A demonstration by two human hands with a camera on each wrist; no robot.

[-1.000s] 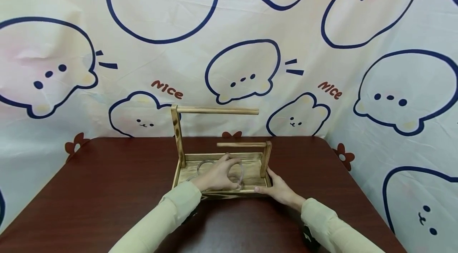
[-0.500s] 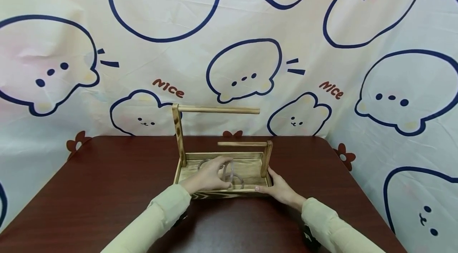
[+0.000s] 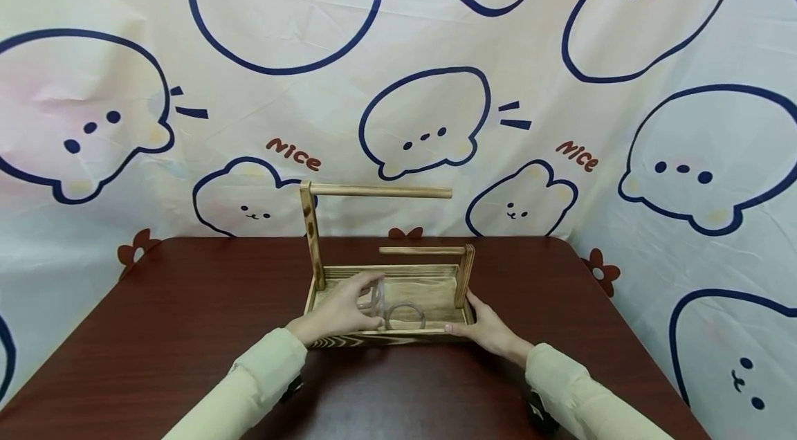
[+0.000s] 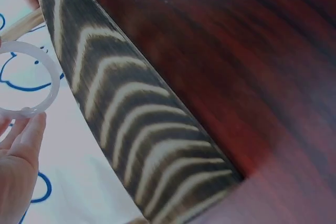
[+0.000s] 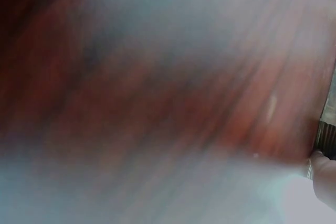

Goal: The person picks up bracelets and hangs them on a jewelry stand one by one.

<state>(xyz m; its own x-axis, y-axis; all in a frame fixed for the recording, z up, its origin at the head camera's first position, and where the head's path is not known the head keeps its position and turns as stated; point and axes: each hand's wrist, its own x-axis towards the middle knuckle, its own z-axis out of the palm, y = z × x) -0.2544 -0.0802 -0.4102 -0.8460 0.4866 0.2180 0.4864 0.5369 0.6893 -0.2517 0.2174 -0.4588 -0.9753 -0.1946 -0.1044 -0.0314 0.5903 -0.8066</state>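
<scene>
Near the left part of a wooden tray-based rack, my left hand pinches a clear, whitish bangle upright between thumb and fingers. In the left wrist view the bangle stands at the fingertips, beside the tray's striped front wall. A second bangle lies flat on the tray floor, right of that hand. Anything behind the left hand is partly hidden. My right hand grips the tray's right front corner, thumb on the front rim. Only a bit of that thumb shows in the right wrist view.
A tall post with a long upper bar rises at the tray's left end. From the right end a shorter post carries a low bar. The dark red-brown table surrounds the rack, and a printed cloth hangs behind.
My left hand has moved left over the tray with the bangle, now held more edge-on. The bangle lying on the tray floor has come into fuller view. The right hand stays put.
</scene>
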